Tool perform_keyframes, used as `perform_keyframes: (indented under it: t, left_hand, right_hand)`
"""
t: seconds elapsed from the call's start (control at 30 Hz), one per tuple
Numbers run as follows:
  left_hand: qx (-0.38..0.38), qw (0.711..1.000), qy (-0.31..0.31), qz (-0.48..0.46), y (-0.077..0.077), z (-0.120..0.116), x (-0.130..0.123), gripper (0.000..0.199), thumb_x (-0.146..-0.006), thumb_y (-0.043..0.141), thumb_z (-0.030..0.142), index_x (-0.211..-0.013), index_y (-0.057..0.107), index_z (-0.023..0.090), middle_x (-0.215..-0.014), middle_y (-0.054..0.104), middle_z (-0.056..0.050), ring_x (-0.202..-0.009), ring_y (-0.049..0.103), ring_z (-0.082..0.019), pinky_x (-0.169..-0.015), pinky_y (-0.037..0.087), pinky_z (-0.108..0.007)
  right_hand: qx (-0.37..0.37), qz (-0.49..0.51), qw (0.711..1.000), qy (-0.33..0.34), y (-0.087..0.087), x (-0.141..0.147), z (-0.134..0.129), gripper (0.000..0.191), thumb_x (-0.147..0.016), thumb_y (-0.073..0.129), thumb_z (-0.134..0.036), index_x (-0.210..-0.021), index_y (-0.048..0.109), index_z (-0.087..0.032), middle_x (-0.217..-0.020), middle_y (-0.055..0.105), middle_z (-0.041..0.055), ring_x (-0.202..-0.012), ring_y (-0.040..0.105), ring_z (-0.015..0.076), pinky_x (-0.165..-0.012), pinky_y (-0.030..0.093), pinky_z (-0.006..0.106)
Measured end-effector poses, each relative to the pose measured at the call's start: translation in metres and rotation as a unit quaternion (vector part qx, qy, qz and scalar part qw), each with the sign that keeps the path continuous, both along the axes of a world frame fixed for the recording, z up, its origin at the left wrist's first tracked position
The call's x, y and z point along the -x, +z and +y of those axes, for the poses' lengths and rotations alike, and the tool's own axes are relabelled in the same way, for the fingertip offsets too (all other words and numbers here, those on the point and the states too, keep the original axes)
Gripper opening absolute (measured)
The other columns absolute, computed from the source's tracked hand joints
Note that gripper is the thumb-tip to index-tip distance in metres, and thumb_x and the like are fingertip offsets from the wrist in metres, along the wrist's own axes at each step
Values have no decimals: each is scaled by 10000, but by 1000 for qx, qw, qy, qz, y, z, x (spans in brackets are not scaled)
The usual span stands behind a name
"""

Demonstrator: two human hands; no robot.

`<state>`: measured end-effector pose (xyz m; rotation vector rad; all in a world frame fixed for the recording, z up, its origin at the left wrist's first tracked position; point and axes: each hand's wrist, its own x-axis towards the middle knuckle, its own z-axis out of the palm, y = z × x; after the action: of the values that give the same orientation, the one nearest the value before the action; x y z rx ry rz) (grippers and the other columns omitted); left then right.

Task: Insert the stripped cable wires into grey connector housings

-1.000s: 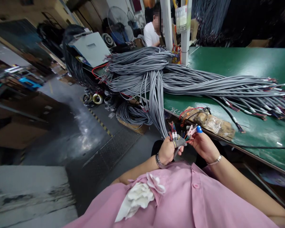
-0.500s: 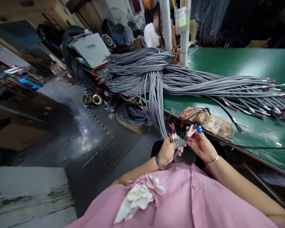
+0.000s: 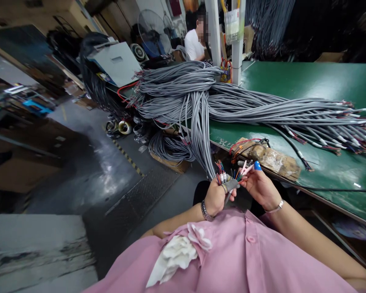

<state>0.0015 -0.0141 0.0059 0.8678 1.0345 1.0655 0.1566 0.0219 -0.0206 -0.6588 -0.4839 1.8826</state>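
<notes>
My left hand [image 3: 216,197] is closed round the ends of several grey cables [image 3: 201,134] that hang down from the table. Coloured wires [image 3: 221,169] with white sleeves stick up out of that grip. A grey cable end [image 3: 231,185] points right from the fingers, its thin wires fanned out. My right hand [image 3: 260,187] is just right of it, with a blue cover on one fingertip. Between its thumb and fingers is a small pink clip-like tool [image 3: 245,169], and its fingertips are at the fanned wires.
Bundled grey cables [image 3: 262,108] lie across the green table [image 3: 308,81]. A worn wooden block [image 3: 271,159] with red and black wires sits at its near edge. Coiled cable [image 3: 171,147] is below on the left. A person in white [image 3: 194,44] is behind a post.
Both hands stay nearly in place. The pink tool has turned slightly at the right fingertips, and the thin wires look more spread out.
</notes>
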Motion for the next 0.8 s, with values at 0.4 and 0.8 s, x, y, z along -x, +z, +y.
perform_keyframes:
  t: [0.4, 0.8]
  left_hand:
    - [-3, 1000, 8, 15, -7, 2, -7, 320, -733, 679, 420, -646, 593, 125, -500, 557, 0, -376, 468, -79, -375, 359, -197]
    - [2, 1000, 12, 18, -9, 1, -5, 313, -726, 680, 418, -646, 589, 129, -496, 559, 1, -372, 472, -84, -374, 353, -204]
  right_hand:
    - [25, 32, 999, -29, 1, 9, 6, 292, -779, 685, -480, -793, 697, -189, -706, 696, 14, -604, 593, 142, -623, 499, 291]
    - [36, 59, 997, -41, 2, 12, 3, 314, -774, 684, -496, -836, 681, -189, -768, 718, 24, -623, 615, 151, -618, 513, 306]
